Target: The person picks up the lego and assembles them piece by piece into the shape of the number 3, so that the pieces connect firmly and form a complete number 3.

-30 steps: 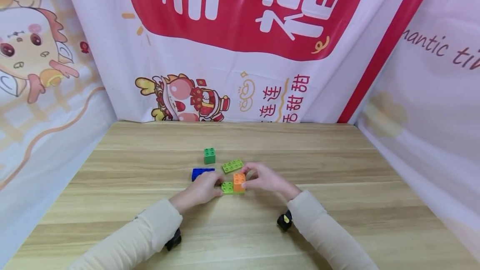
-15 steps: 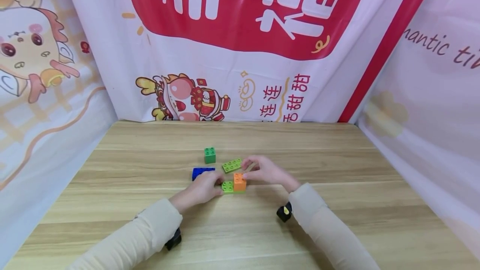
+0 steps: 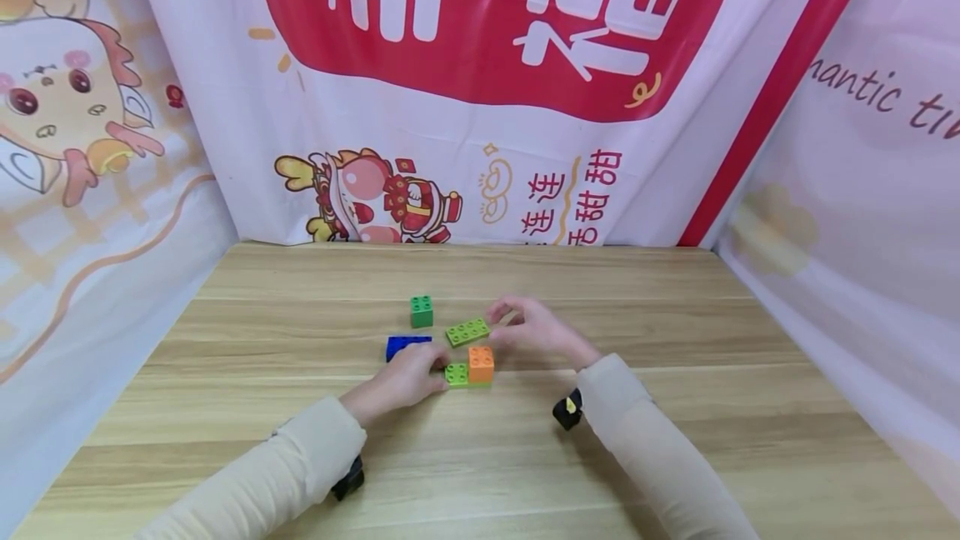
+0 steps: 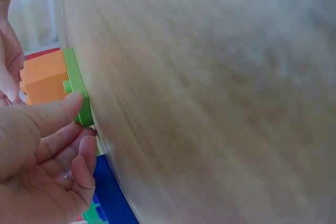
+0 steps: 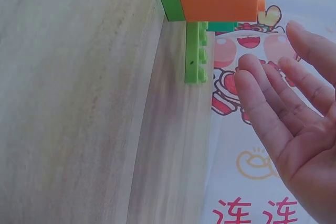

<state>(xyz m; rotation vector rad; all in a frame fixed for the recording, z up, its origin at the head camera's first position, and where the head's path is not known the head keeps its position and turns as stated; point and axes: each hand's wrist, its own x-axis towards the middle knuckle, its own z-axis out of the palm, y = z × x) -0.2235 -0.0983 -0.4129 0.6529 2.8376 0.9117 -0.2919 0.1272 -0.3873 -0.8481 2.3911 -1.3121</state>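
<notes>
My left hand (image 3: 408, 375) pinches the left end of a flat light green toy brick (image 3: 456, 375) on the table. In the left wrist view its thumb presses on the studs of that light green brick (image 4: 77, 85), with the other fingers curled at its end. An orange block (image 3: 481, 364) sits on the right half of the light green brick. My right hand (image 3: 534, 328) holds nothing; its spread fingers hover beside a second flat light green brick (image 3: 467, 332). In the right wrist view, the right hand (image 5: 296, 124) shows an empty palm and parted fingers.
A dark blue brick (image 3: 405, 346) lies behind the left hand, partly covered by it. Farther back stands a green block (image 3: 422, 312). The wooden table (image 3: 600, 457) ends at a printed cloth (image 3: 465, 123), and cloth hangs on both sides too.
My right hand has let go of the orange block and moved away from it, back beside the second light green brick. My left hand has kept its place.
</notes>
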